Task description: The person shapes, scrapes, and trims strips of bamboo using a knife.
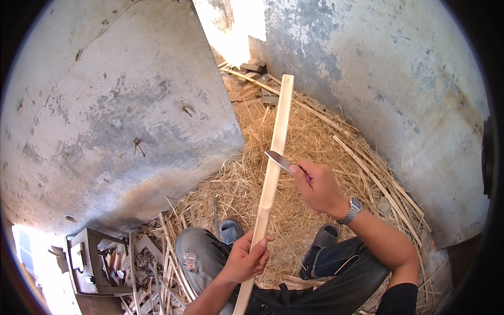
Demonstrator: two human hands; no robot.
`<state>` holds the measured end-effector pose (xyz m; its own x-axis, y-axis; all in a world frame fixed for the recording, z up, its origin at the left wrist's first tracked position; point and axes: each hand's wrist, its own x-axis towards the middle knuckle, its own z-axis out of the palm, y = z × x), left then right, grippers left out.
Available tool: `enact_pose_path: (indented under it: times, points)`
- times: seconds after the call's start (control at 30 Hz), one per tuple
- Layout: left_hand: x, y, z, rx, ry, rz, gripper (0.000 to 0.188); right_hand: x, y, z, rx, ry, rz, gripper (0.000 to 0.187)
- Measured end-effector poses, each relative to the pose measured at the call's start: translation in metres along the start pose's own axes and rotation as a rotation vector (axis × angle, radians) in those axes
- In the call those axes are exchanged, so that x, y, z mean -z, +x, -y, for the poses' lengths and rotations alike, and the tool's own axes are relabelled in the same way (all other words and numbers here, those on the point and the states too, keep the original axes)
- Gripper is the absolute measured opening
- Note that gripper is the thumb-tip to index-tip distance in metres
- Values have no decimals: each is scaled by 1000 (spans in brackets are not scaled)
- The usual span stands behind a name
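Observation:
A long pale split bamboo strip slants up and away from my lap, its far end raised over the shavings. My left hand is wrapped round its lower part, above my left thigh. In my right hand is a knife, gripped by a handle that my fingers mostly hide. The blade points left and lies across the strip around its middle; whether it touches the surface I cannot tell. A metal watch circles my right wrist.
Bamboo shavings cover the floor around my feet. Long thin strips lie along the right wall. Bricks sit at the far opening. A broken dark frame with scraps stands at lower left. A weathered wall juts in from the left.

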<state>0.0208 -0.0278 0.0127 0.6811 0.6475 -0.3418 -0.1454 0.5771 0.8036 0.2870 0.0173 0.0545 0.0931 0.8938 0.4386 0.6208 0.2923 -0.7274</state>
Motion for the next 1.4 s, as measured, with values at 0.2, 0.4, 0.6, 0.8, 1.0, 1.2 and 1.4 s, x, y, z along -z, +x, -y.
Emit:
enact_pose_path:
  times: [0.2, 0.4, 0.6, 0.8, 1.0, 1.2, 1.4]
  points:
    - [-8, 4, -3, -3, 60, -33, 23, -36, -38, 3, 66, -20, 67, 29]
    - [-4, 2, -1, 7, 79, -73, 22, -33, -39, 4, 66, -34, 232, 27]
    - [0, 0, -3, 1, 116, -101, 21, -38, -41, 4, -48, 115, 313, 28]
    - [14, 2, -7, -36, 54, -72, 28, -35, -48, 9, -128, 347, 366, 30]
    - [16, 0, 4, -8, 72, -45, 46, -6, -24, 5, -66, 138, 130, 31]
    - [0, 0, 5, -18, -38, 94, 50, 11, -9, -7, 12, -86, -8, 29]
    - [-7, 4, 12, 56, -57, 131, 53, 23, 6, -18, -62, -162, -68, 29]
